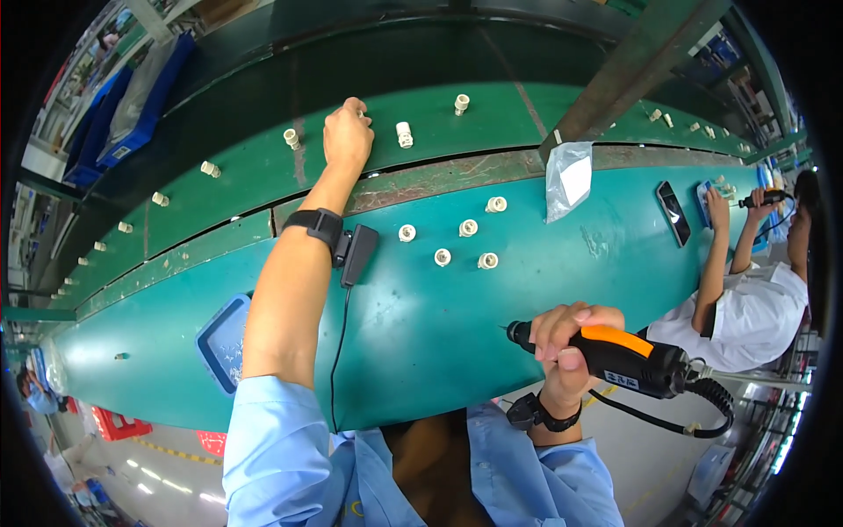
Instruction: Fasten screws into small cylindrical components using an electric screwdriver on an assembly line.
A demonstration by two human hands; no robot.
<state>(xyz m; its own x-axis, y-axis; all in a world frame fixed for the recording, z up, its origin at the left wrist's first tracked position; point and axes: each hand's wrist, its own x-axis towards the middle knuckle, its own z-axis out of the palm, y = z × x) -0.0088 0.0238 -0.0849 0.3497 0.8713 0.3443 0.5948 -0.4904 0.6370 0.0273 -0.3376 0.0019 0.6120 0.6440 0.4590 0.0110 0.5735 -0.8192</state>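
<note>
Driver (652, 364) lies grasped in the right hand (571, 338), lower right, long axis aimed left; upper centre, the left hand (348, 139), its grip unclear, is nearer the socket (404, 134) just rightward.

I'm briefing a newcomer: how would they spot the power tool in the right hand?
Find the green table. Over its near edge, the right hand grips the power tool, black with an orange strip. It is much nearer than the co-worker's tool, far right.
</note>
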